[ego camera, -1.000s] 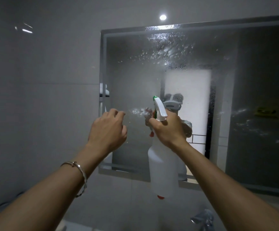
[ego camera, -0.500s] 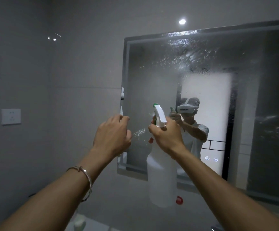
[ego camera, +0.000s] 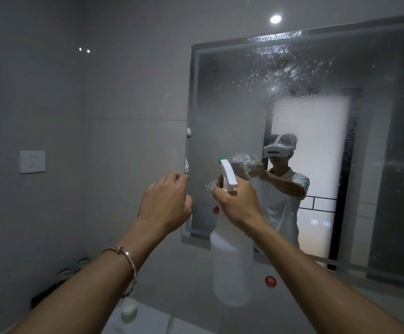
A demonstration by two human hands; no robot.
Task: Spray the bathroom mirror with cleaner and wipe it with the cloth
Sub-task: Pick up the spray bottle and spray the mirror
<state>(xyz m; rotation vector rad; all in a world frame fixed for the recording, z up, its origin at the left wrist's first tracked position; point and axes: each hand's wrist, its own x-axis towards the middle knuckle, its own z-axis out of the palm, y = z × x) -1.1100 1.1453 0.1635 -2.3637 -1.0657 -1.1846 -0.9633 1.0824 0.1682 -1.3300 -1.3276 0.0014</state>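
- Right hand is wrapped tight round the neck of the white spray bottle, fingers at the trigger. The bottle is upright, its nozzle aimed at the glass.
- Left hand hovers just beside it at the mirror's left edge, fingers curled. The palm faces away, so I cannot tell whether it holds anything.
- A bracelet sits on the left wrist.
- A small patch of mist shows right in front of the nozzle, low on the left part of the mirror.
- Higher up, a band of droplets speckles the glass across the top, and more streaks show far right.
- Reading the progress: the spraying looks well under way, with top and right wetted and the lower left getting its share now.
- The middle of the glass looks dry or only hazy, so it may need another squirt.
- The cloth is nowhere in view, and there are no wipe marks on the glass, so the wiping half looks untouched.
- Out on the wall, a socket; below, a small white-capped bottle.
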